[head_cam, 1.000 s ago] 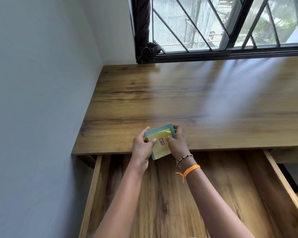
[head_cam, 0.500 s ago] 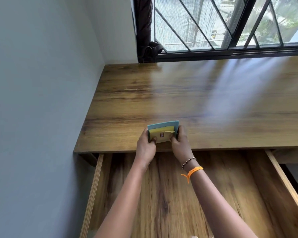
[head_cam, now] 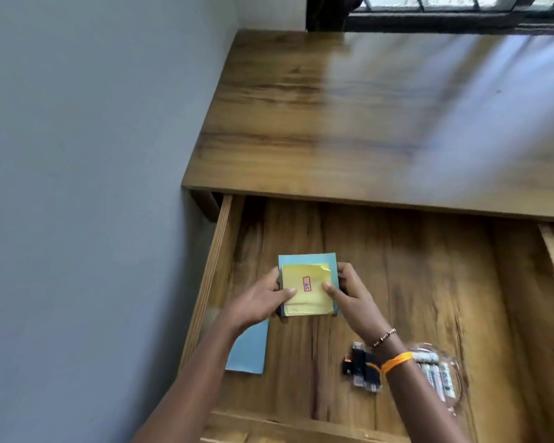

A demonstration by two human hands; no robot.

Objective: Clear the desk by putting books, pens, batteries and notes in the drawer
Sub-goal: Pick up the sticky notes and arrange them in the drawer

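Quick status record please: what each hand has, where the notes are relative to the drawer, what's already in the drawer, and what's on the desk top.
left hand: grips the left edge of the notes stack, thumb on top
right hand: grips its right edge, thumb on top
notes stack: yellow notes on a blue pad, held over the open drawer; contact with its floor unclear
in drawer: blue sheet at left, batteries at right, blurred dark items beside them
desk top: nothing seen on the visible part
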